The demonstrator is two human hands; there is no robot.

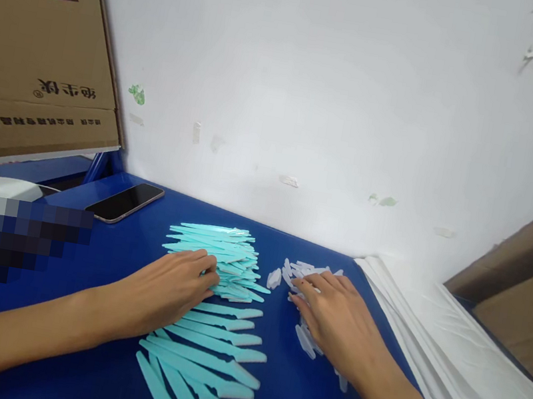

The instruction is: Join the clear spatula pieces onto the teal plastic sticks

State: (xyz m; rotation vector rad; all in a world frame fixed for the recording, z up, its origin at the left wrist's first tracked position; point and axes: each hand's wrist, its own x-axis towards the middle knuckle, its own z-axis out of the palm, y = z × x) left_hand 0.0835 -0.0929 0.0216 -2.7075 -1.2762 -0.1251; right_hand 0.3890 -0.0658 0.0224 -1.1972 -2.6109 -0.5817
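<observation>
On a blue table [136, 253] set against a white wall [315, 86], two bare hands rest palm down among small plastic parts. The left hand [165, 295] lies on a spread of turquoise sticks [215, 346], its fingers [208, 264] curled loosely and touching the near edge of a stacked heap of the same sticks [218, 249] at the far end; it grips nothing that can be seen. The sticks nearer the person lie side by side in a loose row, pale tips pointing right, while the nearest ones fan out at an angle. The right hand [335, 322] lies flat with fingers spread and slightly bent over a small pile of clear caps [303, 273], just to the right of the turquoise heap; its fingertips touch the caps, and a few more caps show beside and under the palm. Whether it pinches one cannot be told. To the far left a dark phone [124, 202] lies face up on the table, and a cardboard box [39, 35] leans behind it. To the right, a stack of white sheets [454, 354] lies along the table edge, with more cardboard [529, 295] beyond it.
</observation>
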